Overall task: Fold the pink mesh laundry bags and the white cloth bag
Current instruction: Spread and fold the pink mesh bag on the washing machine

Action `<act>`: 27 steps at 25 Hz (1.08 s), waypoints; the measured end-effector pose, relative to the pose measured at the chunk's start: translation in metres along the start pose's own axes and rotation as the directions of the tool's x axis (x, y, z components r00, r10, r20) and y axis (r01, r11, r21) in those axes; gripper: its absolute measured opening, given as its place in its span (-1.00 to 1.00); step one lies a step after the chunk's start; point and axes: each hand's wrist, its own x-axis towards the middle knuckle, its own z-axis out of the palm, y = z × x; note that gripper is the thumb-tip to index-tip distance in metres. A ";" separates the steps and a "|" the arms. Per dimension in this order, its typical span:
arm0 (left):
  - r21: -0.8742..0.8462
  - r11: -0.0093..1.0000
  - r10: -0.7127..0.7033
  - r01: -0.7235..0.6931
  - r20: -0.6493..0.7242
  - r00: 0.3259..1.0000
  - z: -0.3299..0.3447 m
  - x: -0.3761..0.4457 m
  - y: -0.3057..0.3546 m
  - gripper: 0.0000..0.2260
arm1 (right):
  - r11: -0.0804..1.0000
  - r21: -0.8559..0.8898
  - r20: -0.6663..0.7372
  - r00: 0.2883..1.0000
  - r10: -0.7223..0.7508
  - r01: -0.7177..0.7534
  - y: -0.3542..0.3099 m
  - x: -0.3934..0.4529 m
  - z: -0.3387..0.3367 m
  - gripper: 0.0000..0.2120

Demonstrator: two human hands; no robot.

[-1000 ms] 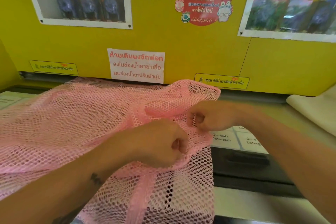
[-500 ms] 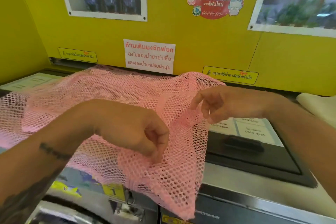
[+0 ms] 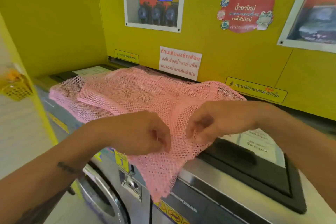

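Observation:
A pink mesh laundry bag (image 3: 138, 94) lies spread over the top of the washing machines, with one corner hanging down the front between two machines. My left hand (image 3: 145, 132) pinches the mesh near its front edge. My right hand (image 3: 211, 123) pinches the same mesh a little to the right, fingers curled into the netting. Under the left part of the mesh lies another pink layer (image 3: 60, 96). The white cloth bag is out of view.
A steel washing machine (image 3: 112, 187) with a round door stands below left, and a second machine with a black detergent drawer lid (image 3: 254, 169) is to the right. The yellow wall (image 3: 218, 60) behind carries signs. A yellow basket (image 3: 16, 89) hangs at far left.
The view has swung left and down. Both hands have come closer together on the mesh, the right hand dropping to pinch it. The white cloth has left the right edge.

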 end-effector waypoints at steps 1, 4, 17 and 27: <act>-0.058 0.998 0.007 -0.009 -0.030 1.000 0.000 -0.006 0.002 -0.87 | 0.999 -0.017 -0.056 0.998 0.030 -0.031 0.005 -0.001 -0.008 -0.86; -0.180 0.983 -0.018 -0.033 -0.275 0.961 -0.004 -0.007 -0.007 -0.84 | 0.985 -0.094 -0.443 0.892 0.090 -0.145 0.039 0.026 -0.014 -0.73; -0.198 0.922 -0.371 0.333 -0.702 0.608 -0.058 0.028 -0.149 -0.80 | 0.993 0.015 -0.357 0.926 0.118 -0.120 0.021 0.116 -0.054 -0.61; 0.099 0.587 -0.704 0.804 -0.428 0.567 -0.125 0.061 -0.296 -0.56 | 0.961 -0.199 -0.333 0.936 0.116 -0.190 -0.044 0.340 -0.108 -0.52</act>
